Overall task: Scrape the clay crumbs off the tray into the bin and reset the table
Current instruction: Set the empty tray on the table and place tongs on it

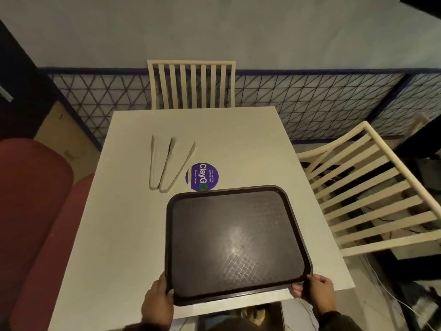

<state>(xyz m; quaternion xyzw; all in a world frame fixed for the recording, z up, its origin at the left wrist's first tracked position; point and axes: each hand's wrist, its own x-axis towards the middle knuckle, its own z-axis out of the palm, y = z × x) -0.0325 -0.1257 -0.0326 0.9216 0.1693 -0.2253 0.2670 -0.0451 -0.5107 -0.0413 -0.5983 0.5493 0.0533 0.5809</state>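
- The left hand (157, 299) grips the near-left corner of the tray (236, 242), thumb over the rim.
- The right hand (315, 293) grasps the near-right corner, fingers curled round the edge.
- The dark, cross-hatched tray lies on the white tabletop (124, 235) near its front edge; no crumbs can be made out on it.
- Two pairs of tongs (167, 163) lie beyond it, beside a purple ClayGo sticker (202, 176).

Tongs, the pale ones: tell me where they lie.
The two pale plastic tongs lie side by side on the white square table, far left of centre, left of the round purple sticker and beyond the dark tray.
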